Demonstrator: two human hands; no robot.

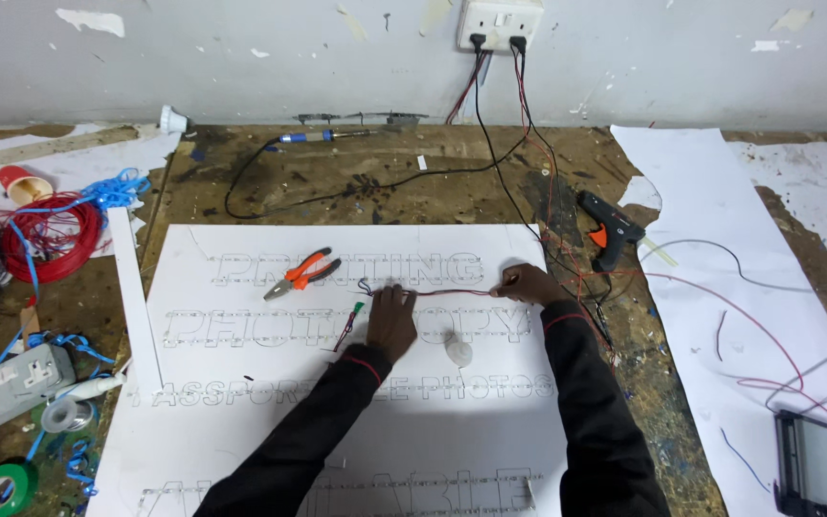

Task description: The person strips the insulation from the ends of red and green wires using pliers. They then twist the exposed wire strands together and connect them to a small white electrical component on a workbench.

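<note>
My left hand [392,321] lies flat on a white sign board [241,383] with cut-out letter outlines, pressing down a thin red-and-black wire [452,293]. My right hand [526,283] pinches the same wire at the board's right edge. The wire runs taut between the two hands. Orange-handled pliers [301,274] rest on the board to the left of my left hand. A short red and green wire piece [349,324] sits beside my left wrist. Both sleeves are dark.
A black glue gun [611,231] lies right of the board. A soldering iron [323,137] and a wall socket [498,23] with cables are at the back. Red wire coil [50,236], socket strip [13,382] and tape rolls [7,488] sit left. White paper sheets [720,287] and a dark device [820,464] are at the right.
</note>
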